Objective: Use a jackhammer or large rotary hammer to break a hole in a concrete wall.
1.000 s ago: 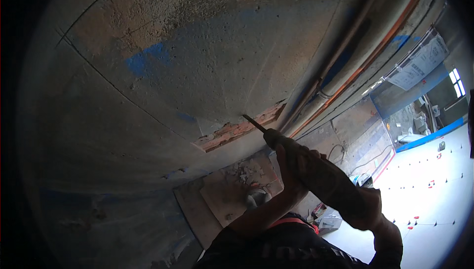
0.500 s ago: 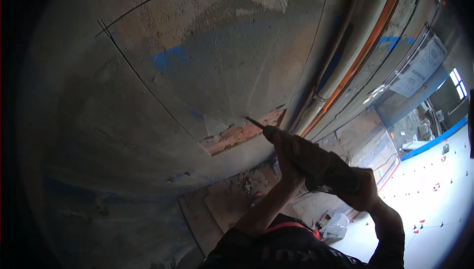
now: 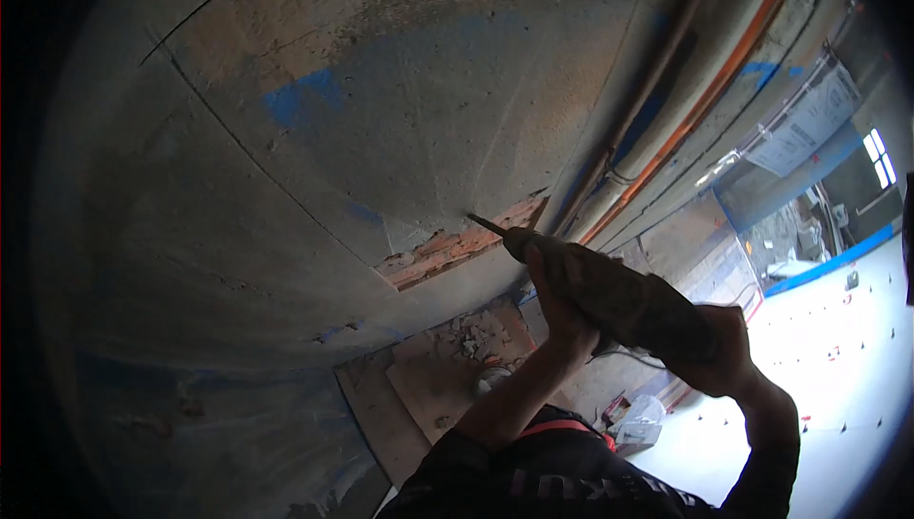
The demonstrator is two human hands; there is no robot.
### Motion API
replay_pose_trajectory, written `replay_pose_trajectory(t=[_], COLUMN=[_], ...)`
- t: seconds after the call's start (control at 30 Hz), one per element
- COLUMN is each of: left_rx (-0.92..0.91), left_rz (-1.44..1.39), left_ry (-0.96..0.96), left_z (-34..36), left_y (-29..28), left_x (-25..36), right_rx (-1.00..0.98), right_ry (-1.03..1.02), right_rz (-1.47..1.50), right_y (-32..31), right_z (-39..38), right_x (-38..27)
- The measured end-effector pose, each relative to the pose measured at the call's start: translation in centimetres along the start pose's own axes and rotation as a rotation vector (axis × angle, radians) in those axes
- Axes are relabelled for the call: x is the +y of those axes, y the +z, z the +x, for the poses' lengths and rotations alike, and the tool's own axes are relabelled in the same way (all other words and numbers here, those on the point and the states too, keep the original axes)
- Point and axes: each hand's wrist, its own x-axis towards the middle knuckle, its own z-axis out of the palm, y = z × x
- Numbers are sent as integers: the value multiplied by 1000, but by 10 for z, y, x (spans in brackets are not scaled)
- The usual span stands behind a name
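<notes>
A dusty rotary hammer is held in both hands, its thin chisel bit pointing up and left. The tip meets, or nearly meets, the grey plastered wall just above a strip of exposed red brick. My left hand grips the tool's front part near the bit. Around the rear handle my right hand is closed; the trigger is hidden. Dark lines drawn on the wall frame the area above the brick strip.
Vertical pipes, one orange, run beside the marked area on the right. Rubble lies on boards on the floor below. A clear plastic bag sits near my body. White flooring with small spacers extends right.
The view has shifted slightly, so the wall markings sit further left and higher. Both hands keep their grip on the rotary hammer, and its bit stays near the brick strip's upper edge.
</notes>
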Motion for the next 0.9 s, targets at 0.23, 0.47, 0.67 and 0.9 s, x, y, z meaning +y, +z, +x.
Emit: replay_pose_trajectory(t=[0.23,0.47,0.67,0.9], left_rx=[-138,80,-22,54], left_rz=[-54,6,-29,-11], left_ry=[9,89,50,57], left_z=[11,-5,1,-4], left_y=[-9,5,5,1], left_x=[5,-3,4,6], right_rx=[-4,4,-14,-77], right_ry=[-66,-13,-104,-62], right_rz=[21,-24,-15,28], right_y=[-1,-3,-2,4], right_z=[15,6,10,13], right_x=[5,1,-2,-4])
